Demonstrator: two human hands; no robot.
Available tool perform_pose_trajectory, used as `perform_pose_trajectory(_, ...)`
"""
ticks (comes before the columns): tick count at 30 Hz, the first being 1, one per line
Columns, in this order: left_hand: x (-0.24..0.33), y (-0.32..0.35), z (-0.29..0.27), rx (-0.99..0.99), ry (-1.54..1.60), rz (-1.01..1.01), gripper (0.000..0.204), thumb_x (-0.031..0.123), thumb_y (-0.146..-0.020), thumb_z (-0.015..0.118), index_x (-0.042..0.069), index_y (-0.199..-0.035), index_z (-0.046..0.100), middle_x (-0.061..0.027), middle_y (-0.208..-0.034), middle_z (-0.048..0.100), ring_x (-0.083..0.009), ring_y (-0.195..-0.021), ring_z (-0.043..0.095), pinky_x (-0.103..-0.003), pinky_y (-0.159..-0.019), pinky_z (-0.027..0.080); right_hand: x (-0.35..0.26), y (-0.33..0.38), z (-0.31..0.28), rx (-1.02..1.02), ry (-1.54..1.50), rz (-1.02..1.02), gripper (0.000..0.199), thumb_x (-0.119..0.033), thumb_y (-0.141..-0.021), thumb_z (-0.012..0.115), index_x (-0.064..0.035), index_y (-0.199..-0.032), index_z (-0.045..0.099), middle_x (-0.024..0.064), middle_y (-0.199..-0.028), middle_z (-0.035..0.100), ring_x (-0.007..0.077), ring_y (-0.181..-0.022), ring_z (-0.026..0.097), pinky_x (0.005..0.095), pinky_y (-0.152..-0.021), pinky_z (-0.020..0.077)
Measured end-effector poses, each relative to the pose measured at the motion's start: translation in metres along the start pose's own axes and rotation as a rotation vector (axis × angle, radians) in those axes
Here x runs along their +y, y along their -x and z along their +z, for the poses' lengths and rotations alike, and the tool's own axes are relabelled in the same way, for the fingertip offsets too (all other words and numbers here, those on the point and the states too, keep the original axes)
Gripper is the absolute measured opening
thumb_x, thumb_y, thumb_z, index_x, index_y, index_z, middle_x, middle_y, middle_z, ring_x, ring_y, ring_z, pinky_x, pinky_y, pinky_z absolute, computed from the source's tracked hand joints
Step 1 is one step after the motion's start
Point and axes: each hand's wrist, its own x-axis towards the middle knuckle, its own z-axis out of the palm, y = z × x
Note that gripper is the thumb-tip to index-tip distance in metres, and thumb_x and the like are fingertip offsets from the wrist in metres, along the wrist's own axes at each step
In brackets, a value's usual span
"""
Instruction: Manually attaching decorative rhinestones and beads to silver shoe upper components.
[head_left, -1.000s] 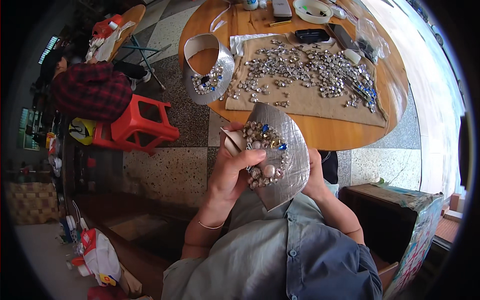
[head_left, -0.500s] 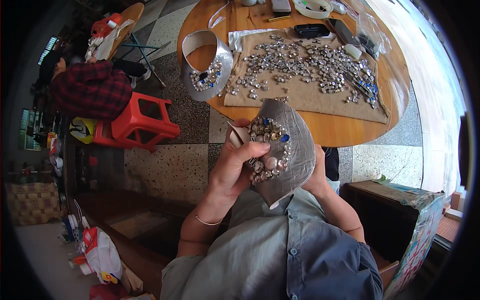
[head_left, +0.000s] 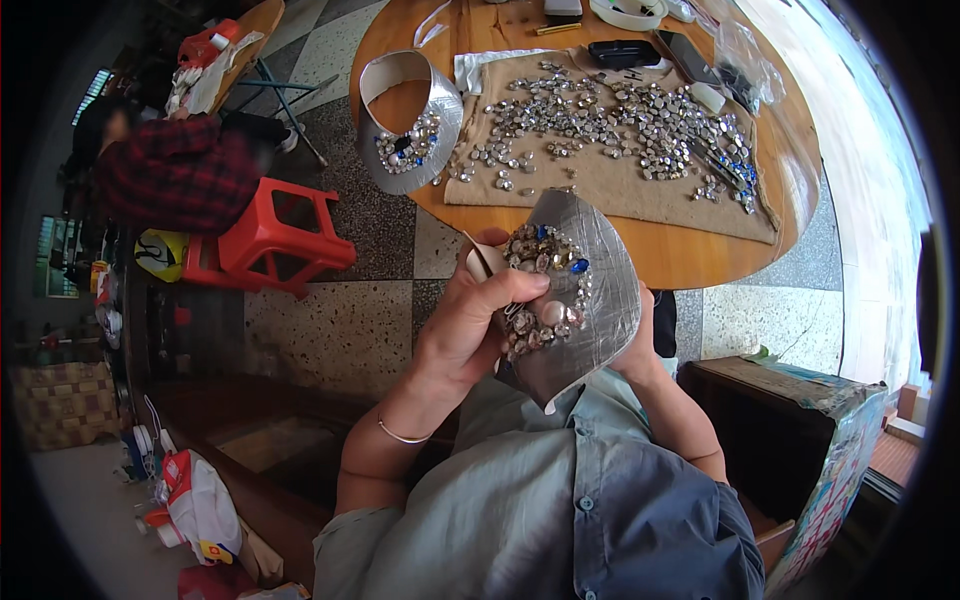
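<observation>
A silver foil-covered collar piece [head_left: 608, 300] is held up in front of my chest, tilted. Its left part carries a ring-shaped cluster of clear, pearly and blue stones [head_left: 553, 314]. My left hand [head_left: 465, 320] is closed on the left edge, the thumb lying over the stones. Beside those fingers a pale flap [head_left: 483, 262] sticks out. On the right edge, my right hand [head_left: 640, 345] grips from behind, most of its fingers hidden by the piece. A second silver collar [head_left: 412, 170] with a similar stone cluster rests at the left edge of the table, touched by neither hand.
Many loose rhinestones [head_left: 650, 130] lie on a tan cloth [head_left: 620, 205] on the round wooden table [head_left: 690, 268], with tweezers [head_left: 718, 165] among them. A black case [head_left: 622, 53] and a phone [head_left: 686, 58] lie behind. Red stools [head_left: 285, 235] and a seated person [head_left: 180, 170] are to the left.
The held collar has turned slightly and shifted a little to the right, with my hands still on it. My left forearm has moved slightly left.
</observation>
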Motion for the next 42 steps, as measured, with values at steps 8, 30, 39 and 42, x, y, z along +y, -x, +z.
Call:
perform_pose_trajectory(8,0.002,-0.006,-0.003,-0.070,-0.033,-0.120,0.047,0.006,-0.073,0.058,0.002,-0.116,0.040,-0.0092,-0.101,0.055,-0.0167,-0.087,0.058,-0.030,-0.078,0.049,0.004,0.002,0.002,0.083,0.003,0.035,0.014,-0.001,-0.068,0.068,-0.0003,-0.081,0.063,0.0057,-0.077,0.065,0.0110,-0.069,0.060,0.0249,-0.064,0.0470)
perform_pose_trajectory(30,-0.011,-0.005,0.007,0.028,-0.312,0.535,0.063,-0.006,-0.068,0.065,0.009,-0.114,0.025,-0.0097,-0.105,0.042,-0.0133,-0.092,0.050,-0.027,-0.079,0.045,-0.002,-0.019,-0.044,0.298,-0.058,0.227,0.035,-0.003,-0.075,0.065,-0.0032,-0.110,0.056,0.0043,-0.094,0.059,0.0114,-0.086,0.053,0.0247,-0.073,0.0445)
perform_pose_trajectory(39,-0.022,-0.001,0.006,-0.046,-0.537,0.562,0.064,-0.006,-0.065,0.064,0.008,-0.114,0.025,-0.0073,-0.101,0.041,-0.0125,-0.092,0.048,-0.026,-0.079,0.043,-0.025,-0.020,-0.035,-0.173,0.632,-0.459,0.022,-0.001,-0.070,0.066,-0.0069,-0.091,0.064,0.0079,-0.078,0.055,0.0176,-0.071,0.052,0.0286,-0.061,0.0418)
perform_pose_trajectory(42,-0.020,0.006,0.013,-0.066,-0.347,0.417,0.064,-0.005,-0.064,0.064,0.008,-0.114,0.025,-0.0069,-0.100,0.041,-0.0124,-0.092,0.048,-0.026,-0.079,0.043,-0.026,-0.016,-0.035,-0.145,0.752,-0.730,0.026,-0.001,-0.070,0.066,-0.0095,-0.094,0.063,0.0049,-0.074,0.051,0.0163,-0.062,0.047,0.0291,-0.053,0.0398)
